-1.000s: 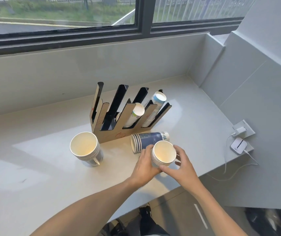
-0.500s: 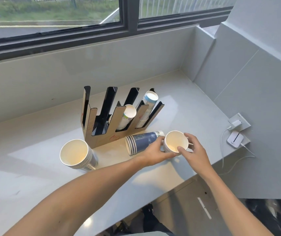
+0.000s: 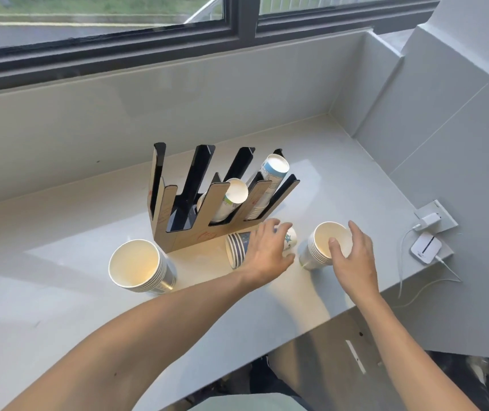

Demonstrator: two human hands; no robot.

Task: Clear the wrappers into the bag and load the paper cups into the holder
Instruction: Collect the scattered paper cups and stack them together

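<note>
Since a moment ago, both hands have let go of the small upright stack of cups [image 3: 324,246], which now stands on the counter [image 3: 59,315] at the right, near the front edge. Left hand [image 3: 267,250] has shifted across and lies spread over the stack of cups on its side [image 3: 239,247], fingers open and draped on it, no firm grip yet visible. Right hand [image 3: 353,259] hovers open at the rim of the upright stack, thumb at the mouth; whether it touches cannot be told. Just behind the lying stack stands the cardboard holder [image 3: 184,238], with two slots on its right already loaded and the left slots empty. Another upright stack [image 3: 139,266] waits at the holder's left front corner. No wrappers or bag are in view. A charger and white device [image 3: 425,247] sit at the counter's far right, cable trailing over the edge. Risks noted: the lying stack is round and could roll or slide apart under a loose palm; the right stack could be tipped off the edge by a careless fingertip.
</note>
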